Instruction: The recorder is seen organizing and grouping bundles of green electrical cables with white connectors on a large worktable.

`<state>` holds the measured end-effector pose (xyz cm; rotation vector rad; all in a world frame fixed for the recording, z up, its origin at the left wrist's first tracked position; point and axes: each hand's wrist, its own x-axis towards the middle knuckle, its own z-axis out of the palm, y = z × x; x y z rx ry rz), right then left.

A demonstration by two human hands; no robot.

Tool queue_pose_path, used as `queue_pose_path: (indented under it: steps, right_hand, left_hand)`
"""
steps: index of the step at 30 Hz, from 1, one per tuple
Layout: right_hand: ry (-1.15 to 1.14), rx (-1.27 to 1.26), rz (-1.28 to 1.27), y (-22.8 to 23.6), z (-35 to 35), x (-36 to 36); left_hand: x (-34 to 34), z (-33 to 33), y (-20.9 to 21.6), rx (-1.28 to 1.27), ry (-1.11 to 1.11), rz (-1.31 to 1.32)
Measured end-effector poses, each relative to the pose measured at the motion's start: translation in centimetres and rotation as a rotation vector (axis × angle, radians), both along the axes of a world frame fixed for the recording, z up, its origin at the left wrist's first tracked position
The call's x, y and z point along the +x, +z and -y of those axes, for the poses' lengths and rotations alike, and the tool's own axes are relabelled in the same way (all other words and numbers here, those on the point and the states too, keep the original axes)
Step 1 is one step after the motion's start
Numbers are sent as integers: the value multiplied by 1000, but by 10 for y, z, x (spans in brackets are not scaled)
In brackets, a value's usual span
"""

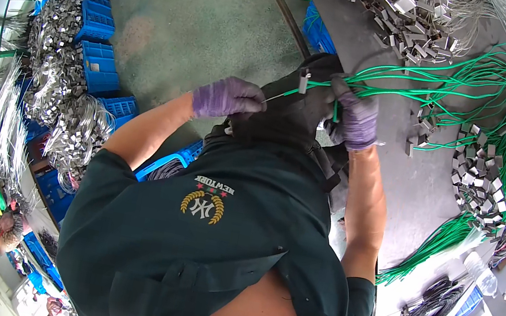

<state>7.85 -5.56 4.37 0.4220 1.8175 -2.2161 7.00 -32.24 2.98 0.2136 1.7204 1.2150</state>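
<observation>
Straight strand, light pinch, metal piece watched

The fingertips of the gloved left hand (233,99) pinch the thin, pale end (273,98) of 1 green strand (289,92). The gloved right hand (354,115) has its fingers curled round green wire; how many strands they grip, I cannot tell. Between the 2 hands, above the dark-clad lap, a small metal piece (303,83) sits at the strand; whether it is threaded on or only hangs there is too small to tell.

Good handling here, I judge, means drawing the strand taut but not hard, since the thin end would likely bend or slip under a strong tug. Level hands should help stop the metal piece from sliding or tilting.

Farther right, the loose green bundle (440,93) fans across the grey table (422,195), near a pile of metal blocks (481,176); some slack there should prevent snagging. Another metal heap (413,17) lies at the far end, and blue crates (97,19) stand well apart, at left.
</observation>
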Motion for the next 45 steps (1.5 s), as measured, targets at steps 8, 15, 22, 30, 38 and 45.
queue_pose_path:
  steps: [8,15,22,30,38,45]
  right_hand:
    - [-18,-81,-30,2,2,-1]
    - [-35,-24,-63,-5,-8,0]
    - [-46,-40,-25,-7,-5,-8]
    - [60,-140,-46,-15,17,-1]
    - [171,-67,-68,-15,39,11]
    - [319,-164,-4,-22,57,27]
  left_hand:
    - [15,6,-20,62,79,-463]
    - [11,29,-22,113,-125,-290]
    - [26,30,-32,130,216,-113]
    - [23,11,-35,152,569,-89]
    - [20,-19,-20,163,591,79]
    - [12,-31,-8,456,569,308]
